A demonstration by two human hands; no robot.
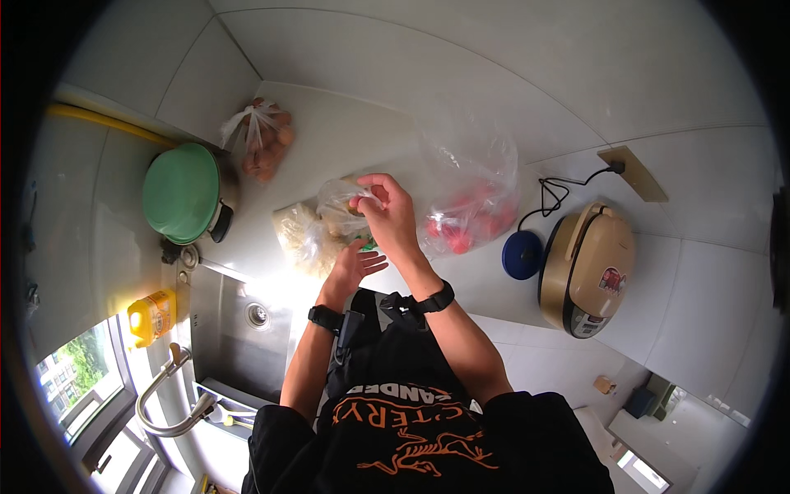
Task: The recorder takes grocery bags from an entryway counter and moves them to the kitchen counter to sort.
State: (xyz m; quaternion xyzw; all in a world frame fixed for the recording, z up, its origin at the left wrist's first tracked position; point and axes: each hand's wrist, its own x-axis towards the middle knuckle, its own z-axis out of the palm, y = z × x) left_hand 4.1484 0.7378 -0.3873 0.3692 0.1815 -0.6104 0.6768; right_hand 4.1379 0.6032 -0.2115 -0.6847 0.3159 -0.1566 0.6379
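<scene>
My right hand (392, 216) pinches the top of a thin clear plastic bag (336, 196) between thumb and fingers. Pale brown items show dimly through that bag; their kind is unclear. Palm up and fingers apart, my left hand (350, 270) is just below, holding nothing. Beside it on the counter lies a clear bag of pale, stringy food (302, 238), perhaps noodles or sprouts. A bit of green (369, 242) peeks out between my hands, mostly hidden. To the right rests a large clear plastic bag (472, 213) with several red round items inside.
A tied bag of eggs (266, 139) sits in the back corner. Left are a pot with a green basin (182, 192) on top, a steel sink (237, 321), its faucet (154, 395) and a yellow jug (151, 318). A rice cooker (586, 268) and a blue round object (522, 254) stand right.
</scene>
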